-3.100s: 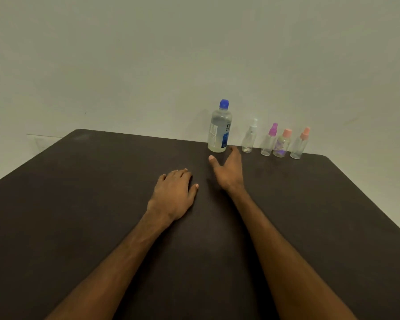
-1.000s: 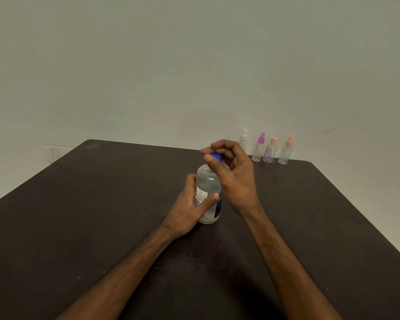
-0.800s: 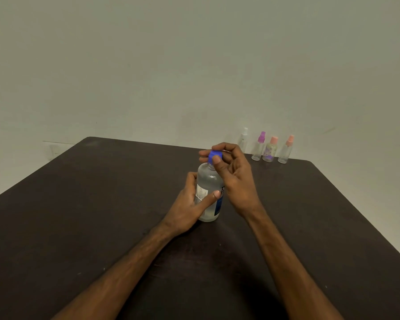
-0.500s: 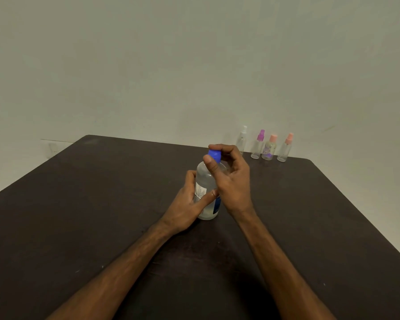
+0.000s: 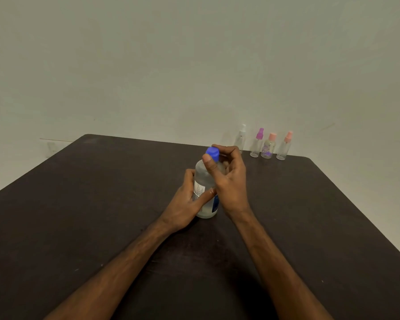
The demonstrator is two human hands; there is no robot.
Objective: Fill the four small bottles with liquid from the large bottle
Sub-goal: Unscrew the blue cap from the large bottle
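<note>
Near the desk's (image 5: 79, 204) middle, your left hand (image 5: 183, 204) wraps the upright large bottle (image 5: 206, 181) while your right hand (image 5: 231, 181) pinches its blue cap (image 5: 212, 153), seemingly still seated. Four small bottles (image 5: 267, 146) line the far edge, capped.

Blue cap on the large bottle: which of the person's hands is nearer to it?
Right. The right hand pinches the blue cap with its fingertips; the left hand grips the large bottle lower down, around its label.
</note>
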